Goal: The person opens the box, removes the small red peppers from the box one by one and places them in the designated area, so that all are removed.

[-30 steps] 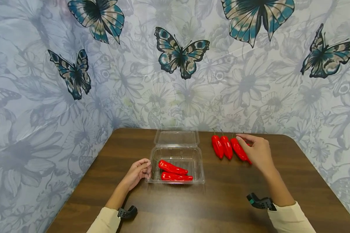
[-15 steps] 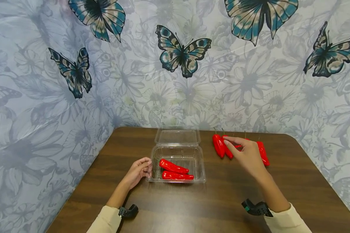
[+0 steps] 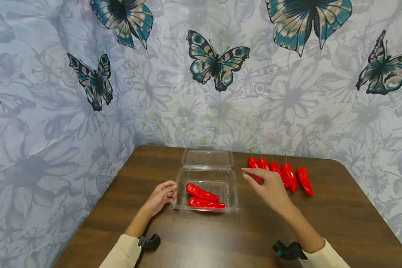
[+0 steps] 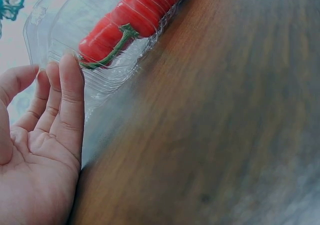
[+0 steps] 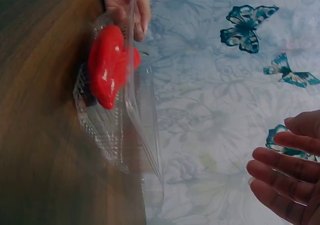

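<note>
A clear plastic clamshell container (image 3: 235, 193) sits on the table with its lid tipped back. Two glossy red chili peppers lie crosswise inside, an upper one (image 3: 202, 192) and a lower one (image 3: 206, 203). At the container's left rim, my left hand (image 3: 161, 197) pinches the edge with thumb and fingertips; a green pepper stem (image 4: 120, 45) shows beside them through the plastic. My right hand (image 3: 269, 190) hovers right of the container, holding nothing, its fingers loosely extended. Behind it, several more red chili peppers (image 3: 289, 176) lie in a row, some partly covered by the hand.
The container's lid (image 3: 207, 158) lies open towards the wall at the table's back edge. Brown wooden table (image 3: 201, 238) spreads in front of the container. A butterfly-patterned cloth (image 3: 217, 123) hangs behind. Each wrist wears a black strap device (image 3: 289, 251).
My right hand has moved left, away from the row of peppers and towards the container, uncovering the right-hand peppers. The left hand has stayed at the rim. The head view has shifted slightly.
</note>
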Action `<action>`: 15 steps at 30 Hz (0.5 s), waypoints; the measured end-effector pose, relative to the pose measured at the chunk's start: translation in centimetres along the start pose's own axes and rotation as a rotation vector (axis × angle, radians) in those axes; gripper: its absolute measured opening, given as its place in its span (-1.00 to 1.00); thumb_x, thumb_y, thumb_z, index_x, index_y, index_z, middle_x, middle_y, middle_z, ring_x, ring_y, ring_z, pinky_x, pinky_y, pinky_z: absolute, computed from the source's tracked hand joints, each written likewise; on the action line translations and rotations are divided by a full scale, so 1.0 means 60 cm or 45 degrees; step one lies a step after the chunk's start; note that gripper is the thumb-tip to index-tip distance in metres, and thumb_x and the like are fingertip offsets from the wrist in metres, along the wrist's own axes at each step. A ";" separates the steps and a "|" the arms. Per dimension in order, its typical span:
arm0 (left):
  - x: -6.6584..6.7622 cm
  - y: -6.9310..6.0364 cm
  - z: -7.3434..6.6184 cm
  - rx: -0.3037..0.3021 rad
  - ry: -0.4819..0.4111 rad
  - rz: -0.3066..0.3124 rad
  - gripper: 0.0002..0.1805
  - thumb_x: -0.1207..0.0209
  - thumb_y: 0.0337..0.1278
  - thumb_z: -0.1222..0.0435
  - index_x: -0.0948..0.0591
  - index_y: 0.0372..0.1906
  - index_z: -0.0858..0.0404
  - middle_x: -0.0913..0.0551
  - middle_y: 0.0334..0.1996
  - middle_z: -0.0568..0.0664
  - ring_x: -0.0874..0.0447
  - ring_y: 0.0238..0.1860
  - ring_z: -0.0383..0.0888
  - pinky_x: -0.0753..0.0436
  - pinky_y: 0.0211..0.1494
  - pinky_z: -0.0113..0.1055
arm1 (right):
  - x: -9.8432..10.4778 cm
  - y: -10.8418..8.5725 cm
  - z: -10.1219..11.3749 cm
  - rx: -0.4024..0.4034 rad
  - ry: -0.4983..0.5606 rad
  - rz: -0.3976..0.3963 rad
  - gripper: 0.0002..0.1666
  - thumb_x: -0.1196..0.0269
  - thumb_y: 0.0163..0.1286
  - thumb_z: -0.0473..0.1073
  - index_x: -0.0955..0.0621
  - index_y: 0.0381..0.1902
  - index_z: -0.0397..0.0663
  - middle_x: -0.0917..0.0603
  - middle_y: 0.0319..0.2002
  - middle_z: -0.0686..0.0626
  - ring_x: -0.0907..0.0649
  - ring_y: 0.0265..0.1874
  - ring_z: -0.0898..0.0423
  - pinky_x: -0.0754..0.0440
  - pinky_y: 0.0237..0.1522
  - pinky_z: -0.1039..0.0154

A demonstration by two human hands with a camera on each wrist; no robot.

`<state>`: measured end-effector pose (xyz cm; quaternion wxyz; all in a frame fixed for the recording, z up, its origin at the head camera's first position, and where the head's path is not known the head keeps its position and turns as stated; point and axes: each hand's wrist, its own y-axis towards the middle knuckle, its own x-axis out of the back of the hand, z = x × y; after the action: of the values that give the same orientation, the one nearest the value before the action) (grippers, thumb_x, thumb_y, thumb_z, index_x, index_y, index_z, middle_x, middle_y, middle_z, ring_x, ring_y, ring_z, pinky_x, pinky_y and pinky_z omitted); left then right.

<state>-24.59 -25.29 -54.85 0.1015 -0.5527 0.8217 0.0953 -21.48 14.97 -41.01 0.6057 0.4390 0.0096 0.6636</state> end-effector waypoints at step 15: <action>0.000 0.000 -0.002 0.004 0.018 -0.004 -0.87 0.06 0.57 0.37 -0.48 -0.09 0.34 -0.57 -0.47 -0.06 -0.66 -0.50 -0.16 -0.70 -0.41 -0.35 | -0.066 -0.002 0.018 0.090 0.061 0.194 -0.62 -0.49 0.24 -0.26 -0.74 0.04 -0.10 -0.79 -0.15 0.03 -0.73 -0.38 0.21 -0.76 -0.31 0.25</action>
<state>-24.60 -25.31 -54.71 0.0965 -0.5545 0.8216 0.0900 -21.21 11.26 -42.68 0.5371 0.4437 0.0140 0.7173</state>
